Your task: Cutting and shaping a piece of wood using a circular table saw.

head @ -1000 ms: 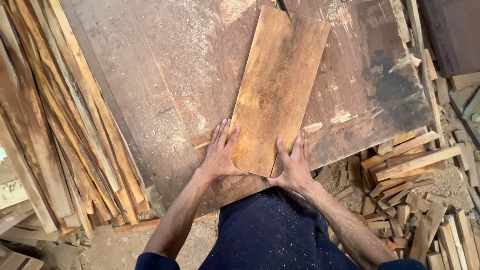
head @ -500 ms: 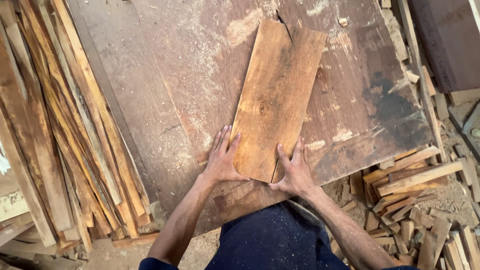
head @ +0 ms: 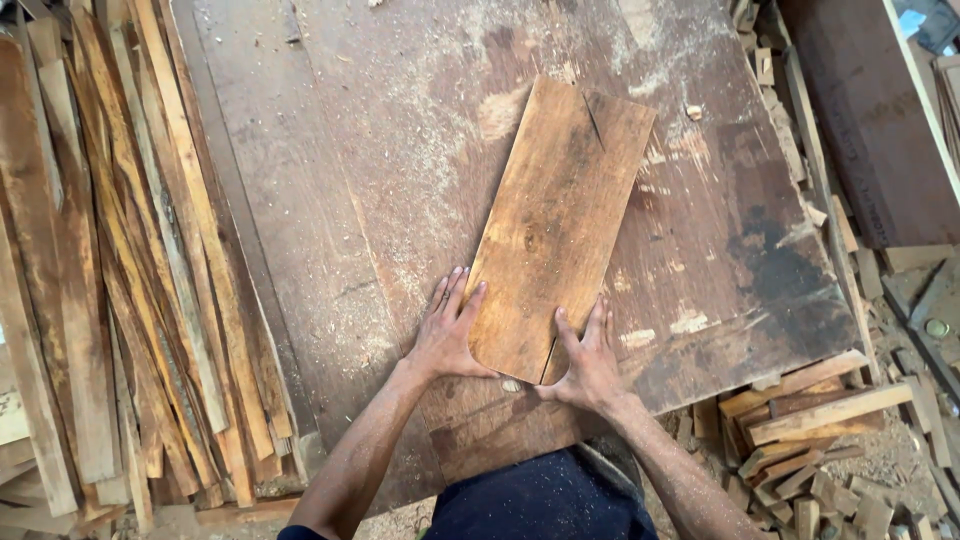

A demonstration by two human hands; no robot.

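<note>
Here my left hand (head: 447, 340) and right hand (head: 590, 362) lie open, flat on the tabletop (head: 330, 200), flanking the near end of the board (head: 555, 220), which looks stiff, light and rough, best pinched by its long edges.

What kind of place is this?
Most likely a woodworking shop. Both hands press a worn plank flat on a sawdust-strewn table, long wood strips are stacked on one side, and short offcuts are piled on the other.
</note>
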